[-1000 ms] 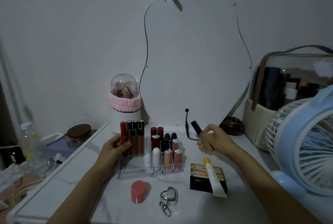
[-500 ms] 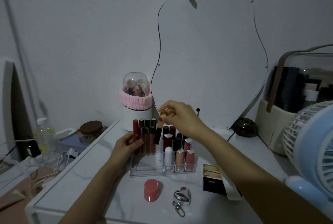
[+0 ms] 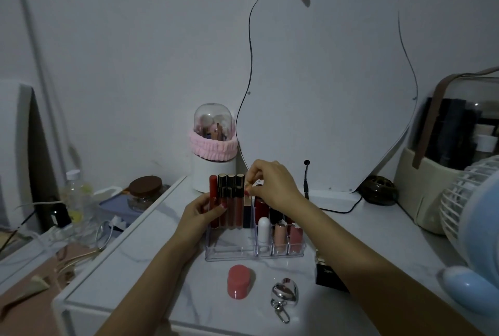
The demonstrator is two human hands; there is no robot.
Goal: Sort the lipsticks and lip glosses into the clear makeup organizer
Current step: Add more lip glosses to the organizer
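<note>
The clear organizer (image 3: 232, 253) sits on the white marble-look table (image 3: 151, 276), just in front of a white brush holder (image 3: 213, 146) with a pink band and a clear dome. In its back left part four tall lip glosses (image 3: 227, 200) stand upright in a row, one red and three with dark and gold caps. Just right of them a dark tube (image 3: 247, 215) stands upright in the same back row, and the right hand (image 3: 272, 184) is closed over its top, fingertips pinched together on the cap; the cap itself is mostly hidden by the fingers. The left hand (image 3: 201, 214) rests against the left side of the organizer, its fingers curled around the red gloss and its neighbours, holding them. In the right part of the organizer, small slots hold a white lipstick (image 3: 263, 230) and two pink ones (image 3: 287, 235) in the front row, with darker lipsticks behind them partly hidden by the right wrist. In front of the organizer on the table lie a small pink jar (image 3: 239, 281) and a silver heart keychain (image 3: 285, 295). A black and gold box (image 3: 328, 275) lies under the right forearm. A curvy mirror (image 3: 324, 92) leans on the wall behind, and a blue fan (image 3: 475, 227) stands at the right edge.
</note>
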